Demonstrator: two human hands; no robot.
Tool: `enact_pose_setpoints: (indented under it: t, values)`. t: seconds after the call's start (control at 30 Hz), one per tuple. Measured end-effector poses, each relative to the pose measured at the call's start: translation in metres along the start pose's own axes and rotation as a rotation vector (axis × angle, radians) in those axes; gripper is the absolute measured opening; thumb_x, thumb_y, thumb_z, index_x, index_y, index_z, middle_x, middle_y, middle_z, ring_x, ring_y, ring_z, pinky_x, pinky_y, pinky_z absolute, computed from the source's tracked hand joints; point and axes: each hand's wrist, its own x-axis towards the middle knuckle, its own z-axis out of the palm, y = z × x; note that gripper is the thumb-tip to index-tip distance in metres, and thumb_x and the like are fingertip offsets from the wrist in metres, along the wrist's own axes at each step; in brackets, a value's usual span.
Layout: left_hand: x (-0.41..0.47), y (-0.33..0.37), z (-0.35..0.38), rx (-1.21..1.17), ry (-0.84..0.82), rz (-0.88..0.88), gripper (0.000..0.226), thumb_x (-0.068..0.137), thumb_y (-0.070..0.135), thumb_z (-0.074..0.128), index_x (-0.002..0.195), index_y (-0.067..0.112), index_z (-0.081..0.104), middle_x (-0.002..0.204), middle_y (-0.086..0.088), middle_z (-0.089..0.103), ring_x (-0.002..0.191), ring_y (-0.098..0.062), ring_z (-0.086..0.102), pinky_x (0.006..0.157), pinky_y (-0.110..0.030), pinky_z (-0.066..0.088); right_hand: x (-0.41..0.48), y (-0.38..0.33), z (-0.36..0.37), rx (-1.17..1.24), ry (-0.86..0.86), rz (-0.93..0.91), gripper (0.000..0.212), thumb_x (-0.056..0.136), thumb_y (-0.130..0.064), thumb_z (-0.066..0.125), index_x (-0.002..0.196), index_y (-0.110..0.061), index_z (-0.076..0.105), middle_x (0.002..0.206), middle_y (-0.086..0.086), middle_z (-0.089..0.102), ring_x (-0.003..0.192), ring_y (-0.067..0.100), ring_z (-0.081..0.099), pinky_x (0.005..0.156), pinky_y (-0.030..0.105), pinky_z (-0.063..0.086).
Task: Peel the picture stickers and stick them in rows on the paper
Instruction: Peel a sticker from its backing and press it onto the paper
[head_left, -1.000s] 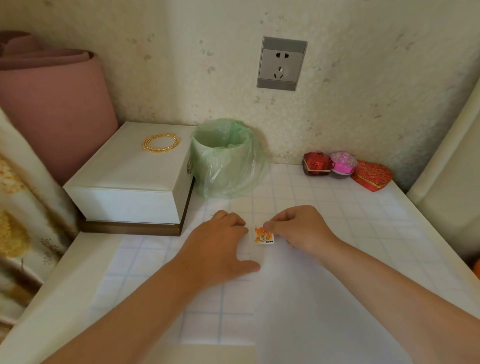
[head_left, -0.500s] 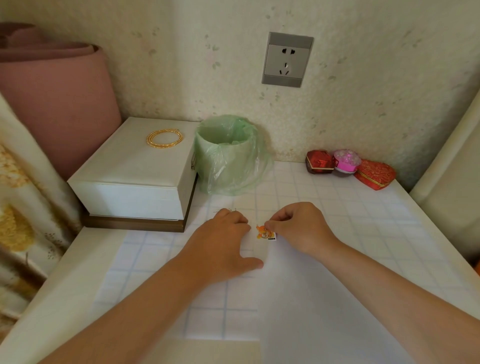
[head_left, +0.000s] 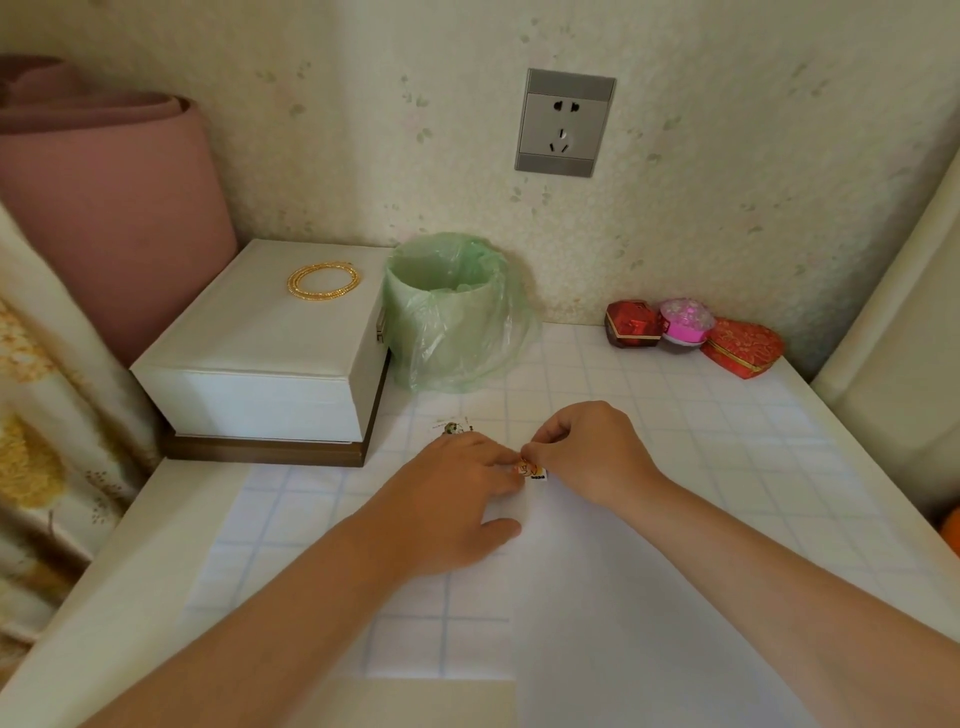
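Pinching the sticker (head_left: 531, 471) mid-frame, the right hand (head_left: 589, 453) is placing it; the flat left hand (head_left: 451, 501) is steadying the paper (head_left: 597, 629).

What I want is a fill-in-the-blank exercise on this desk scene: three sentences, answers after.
The right hand pinches a picture sticker over the white sheet of ____.
The gold chain lies on top of the white ____.
The small bin is lined with a ____ plastic bag.
Answers: paper, box, green.
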Motion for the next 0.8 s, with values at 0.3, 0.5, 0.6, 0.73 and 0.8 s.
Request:
enact_pose_setpoints:
  t: [0.3, 0.5, 0.6, 0.73, 0.8]
  values:
    - [0.0, 0.004, -0.001, -0.007, 0.003, -0.091, 0.044, 0.087, 0.047, 0.062, 0.13, 0.035, 0.061, 0.144, 0.016, 0.045, 0.132, -0.008, 0.035, 0.111, -0.028, 0.026, -0.008, -0.003, -0.007, -0.224, 0.039, -0.041, 0.019, 0.079, -0.052, 0.075, 0.078, -0.034, 0.073, 0.075, -0.015, 0.068, 0.072, 0.005, 0.064, 0.064, 0.027, 0.053]
    - [-0.002, 0.003, 0.001, -0.005, 0.003, -0.116, 0.046, 0.087, 0.048, 0.062, 0.132, 0.036, 0.059, 0.145, 0.016, 0.043, 0.133, -0.007, 0.031, 0.11, -0.026, 0.023, -0.014, 0.008, -0.011, -0.333, 0.09, -0.161, 0.031, 0.088, -0.051, 0.065, 0.114, -0.033, 0.066, 0.097, -0.013, 0.064, 0.092, 0.01, 0.062, 0.073, 0.028, 0.048]
    - [-0.003, 0.003, 0.001, 0.001, -0.004, -0.118, 0.047, 0.089, 0.049, 0.061, 0.133, 0.037, 0.058, 0.146, 0.015, 0.042, 0.136, -0.008, 0.03, 0.111, -0.027, 0.022, -0.02, 0.019, -0.015, -0.393, 0.093, -0.368, 0.031, 0.096, -0.036, 0.058, 0.127, -0.035, 0.062, 0.112, -0.012, 0.059, 0.096, 0.011, 0.062, 0.071, 0.026, 0.045]
    - [-0.004, 0.003, 0.002, 0.023, 0.01, -0.102, 0.046, 0.09, 0.05, 0.058, 0.134, 0.037, 0.057, 0.147, 0.014, 0.042, 0.136, -0.009, 0.031, 0.11, -0.027, 0.021, -0.027, 0.035, -0.01, -0.504, 0.043, -0.633, 0.037, 0.094, -0.019, 0.055, 0.128, -0.031, 0.064, 0.109, -0.006, 0.058, 0.09, 0.018, 0.058, 0.058, 0.029, 0.042]
    - [-0.003, 0.004, 0.001, 0.058, -0.002, -0.098, 0.048, 0.089, 0.053, 0.053, 0.134, 0.037, 0.057, 0.148, 0.013, 0.043, 0.136, -0.011, 0.032, 0.111, -0.028, 0.022, -0.028, 0.04, -0.006, -0.55, 0.089, -0.672, 0.037, 0.089, -0.015, 0.06, 0.124, -0.027, 0.068, 0.105, -0.005, 0.059, 0.082, 0.018, 0.056, 0.048, 0.029, 0.041]
